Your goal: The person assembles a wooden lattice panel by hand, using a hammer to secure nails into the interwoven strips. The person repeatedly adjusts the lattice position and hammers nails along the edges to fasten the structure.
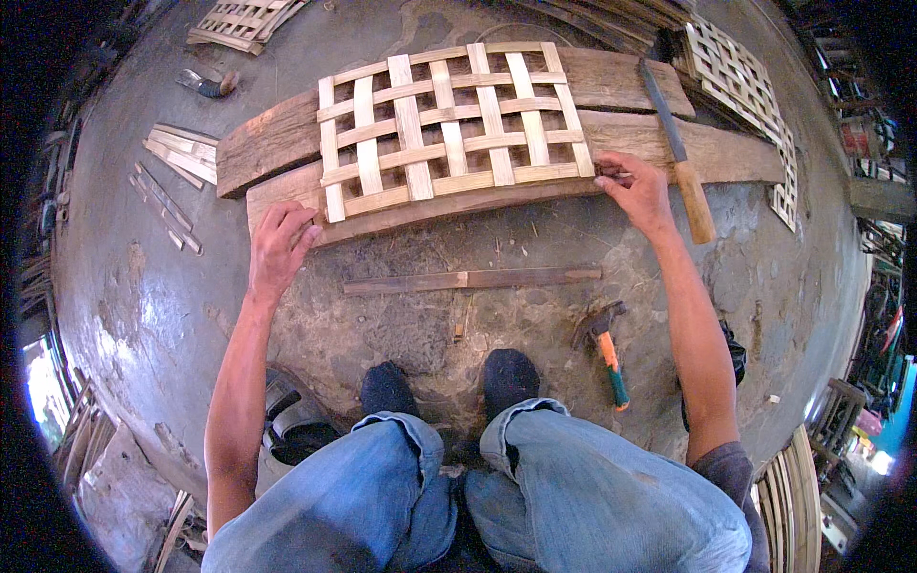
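A woven lattice panel of pale, flat bamboo-like strips (449, 110) lies across two thick, weathered wooden planks (277, 186). My left hand (284, 244) is at the near plank's edge, beside the panel's lower left corner. Its fingers are curled together, and what they pinch, if anything, cannot be made out. At the lower right corner, my right hand (638, 196) has its thumb and fingers closed against the panel's end. To the right of that hand, a long knife with a wooden handle (697, 201) rests with its blade over the planks.
A hammer with an orange and green handle (609, 358) lies on the floor before my right foot. Nearer the planks is a long dark strip (473, 280). Loose strips (181, 153) lie at left; more woven panels (740, 76) are stacked at far right, others (244, 21) at far left.
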`<action>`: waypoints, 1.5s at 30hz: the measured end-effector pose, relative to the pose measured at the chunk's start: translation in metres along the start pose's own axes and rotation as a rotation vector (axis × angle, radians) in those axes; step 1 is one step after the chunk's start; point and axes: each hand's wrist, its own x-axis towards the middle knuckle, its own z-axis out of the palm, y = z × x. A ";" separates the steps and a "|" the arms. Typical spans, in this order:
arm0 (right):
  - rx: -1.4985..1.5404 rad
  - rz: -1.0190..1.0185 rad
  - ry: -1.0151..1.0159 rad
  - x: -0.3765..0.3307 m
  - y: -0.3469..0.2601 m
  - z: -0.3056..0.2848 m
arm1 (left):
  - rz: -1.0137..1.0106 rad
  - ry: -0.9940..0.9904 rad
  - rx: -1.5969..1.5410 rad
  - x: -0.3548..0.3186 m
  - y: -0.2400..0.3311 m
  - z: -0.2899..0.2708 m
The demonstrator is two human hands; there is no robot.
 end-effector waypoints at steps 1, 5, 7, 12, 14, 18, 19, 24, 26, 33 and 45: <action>-0.009 0.005 0.002 0.000 0.001 0.001 | -0.002 -0.003 0.002 0.000 0.000 0.000; -0.030 0.028 0.001 0.001 0.006 0.001 | 0.004 0.003 0.014 -0.001 0.000 0.001; -0.026 0.028 0.000 0.001 0.007 0.001 | 0.003 0.006 0.015 -0.001 0.000 0.001; -0.027 -0.020 0.002 0.000 0.006 0.000 | -0.008 -0.005 0.023 0.001 0.001 0.000; -0.007 -0.001 0.008 -0.001 0.002 0.001 | -0.018 -0.003 0.018 0.002 0.005 -0.001; -0.005 -0.025 0.015 -0.001 0.002 0.000 | -0.017 0.001 0.014 0.003 0.007 -0.002; -0.012 -0.020 0.014 0.000 0.003 0.000 | -0.025 -0.005 0.009 0.003 0.005 -0.002; -0.032 0.003 0.023 0.001 0.009 0.002 | -0.032 -0.005 0.016 0.001 0.003 0.001; -0.035 0.013 0.018 0.001 0.006 0.003 | -0.030 -0.001 0.013 0.001 0.002 0.001; -0.013 -0.006 0.006 0.002 0.011 0.002 | -0.009 0.022 0.010 0.003 0.005 0.001; -0.014 -0.012 0.011 0.002 0.007 0.002 | -0.037 0.027 0.030 0.002 0.005 0.001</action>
